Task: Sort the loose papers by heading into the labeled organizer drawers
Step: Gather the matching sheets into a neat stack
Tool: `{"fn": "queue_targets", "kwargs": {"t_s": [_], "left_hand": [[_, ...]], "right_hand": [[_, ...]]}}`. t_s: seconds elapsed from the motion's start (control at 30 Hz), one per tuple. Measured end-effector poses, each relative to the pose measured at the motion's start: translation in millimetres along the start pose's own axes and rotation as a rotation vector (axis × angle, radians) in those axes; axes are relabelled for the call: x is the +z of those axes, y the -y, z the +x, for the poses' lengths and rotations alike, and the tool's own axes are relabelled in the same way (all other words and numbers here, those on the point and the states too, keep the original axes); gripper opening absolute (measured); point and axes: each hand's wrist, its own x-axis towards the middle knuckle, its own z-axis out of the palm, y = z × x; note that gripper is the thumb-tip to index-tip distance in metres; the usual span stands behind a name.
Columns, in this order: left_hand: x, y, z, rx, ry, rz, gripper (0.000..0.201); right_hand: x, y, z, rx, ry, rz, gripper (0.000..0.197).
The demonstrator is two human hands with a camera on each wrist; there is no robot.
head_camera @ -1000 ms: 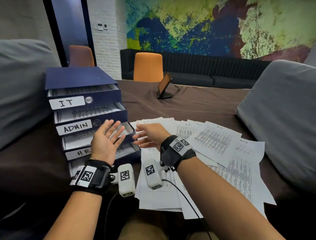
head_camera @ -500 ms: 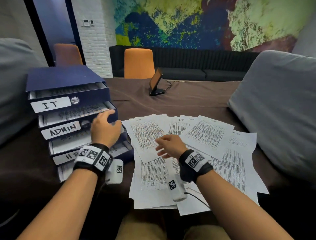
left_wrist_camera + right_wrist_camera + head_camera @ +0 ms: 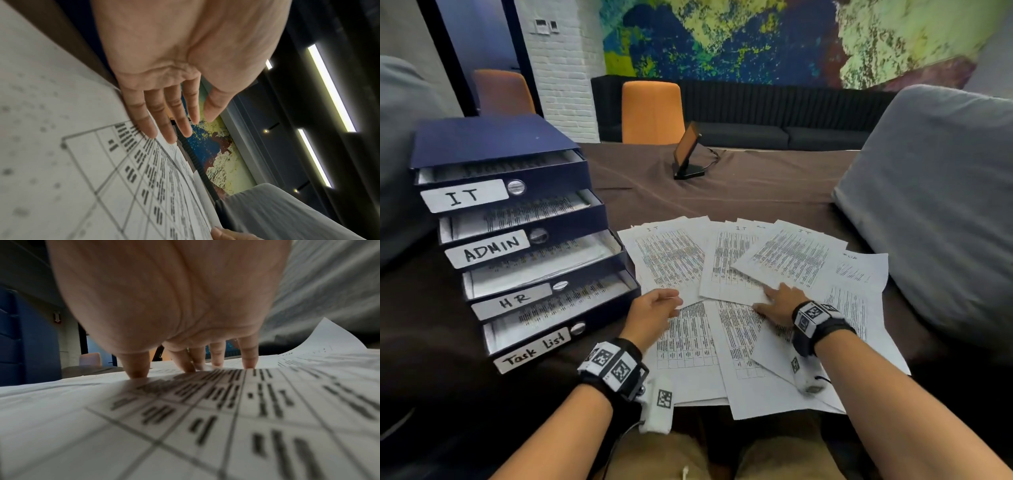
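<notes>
Head view: the organizer (image 3: pixel 517 219) stands at the left of the table (image 3: pixel 756 192), its four drawers part open and stepped out toward the person, labelled from the top IT, ADMIN, HR and Task list. Right of the organizer the papers (image 3: pixel 756 274) lie fanned flat, long axes running away from the person, headings at the far edge; several of the far sheets read IT. The sheets sit right under both hands, and the drawers lie off to the left of them, so the left hand (image 3: pixel 650 317) is the nearer one to the organizer, just beside its lowest drawer. That hand is relaxed and spread, fingers straight, holding nothing, at the left edge of the papers. The right hand (image 3: pixel 779 305), further from the organizer, presses straight fingertips (image 3: pixel 137 371) down on a sheet, gripping nothing yet
</notes>
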Motion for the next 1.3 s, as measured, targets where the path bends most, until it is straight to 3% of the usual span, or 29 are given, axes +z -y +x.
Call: {"fn": "queue_targets", "kwargs": {"t_s": [0.13,0.2,0.4,0.5,0.53,0.6,0.67,0.77,0.83,0.9,1.0,1.03,1.13,1.3], "left_hand": [[-2,1,1,-0.028,0.004,-0.01,0.01],[-3,0,0,-0.048,0.017,-0.03,0.011],[-7,1,4,-0.258,0.14,-0.245,0.061],[-16,16,19,-0.332,0.339,-0.432,0.068],[-18,20,22,-0.336,0.387,-0.454,0.057],[-21,28,29,-0.334,0.332,-0.216,0.04],[-22,37,33,-0.285,0.186,0.07,0.032],[-27,49,38,-0.273,0.187,0.197,0.023],[-30,56,43,-0.273,0.201,0.199,0.025],[-30,54,37,-0.264,0.211,0.19,0.027],[-27,47,27,-0.268,0.165,0.144,0.021],[-25,46,25,-0.271,0.152,0.129,0.021],[-23,45,24,-0.279,0.145,0.129,0.022],[-24,44,24,-0.285,0.145,0.152,0.028]], "right_hand": [[4,-1,2,0.036,-0.056,0.084,0.074],[5,6,-8,-0.05,-0.094,0.142,0.068],[21,33,-81,-0.546,-0.162,0.181,0.057],[28,34,-112,-0.581,-0.019,0.372,0.073],[29,32,-119,-0.56,0.037,0.447,0.07],[24,31,-127,-0.529,0.069,0.631,0.06],[14,29,-120,-0.446,-0.063,0.77,0.046],[-10,14,-80,-0.08,-0.365,0.976,0.035],[-23,0,-54,0.156,-0.449,0.986,0.028],[-28,-11,-36,0.313,-0.414,0.91,0.027],[-24,-16,-15,0.446,-0.316,0.866,0.077],[-19,-15,-11,0.452,-0.308,0.842,0.082],[-14,-4,-17,0.411,-0.176,0.934,0.05],[-13,-8,-10,0.446,-0.092,0.73,0.032]]}}
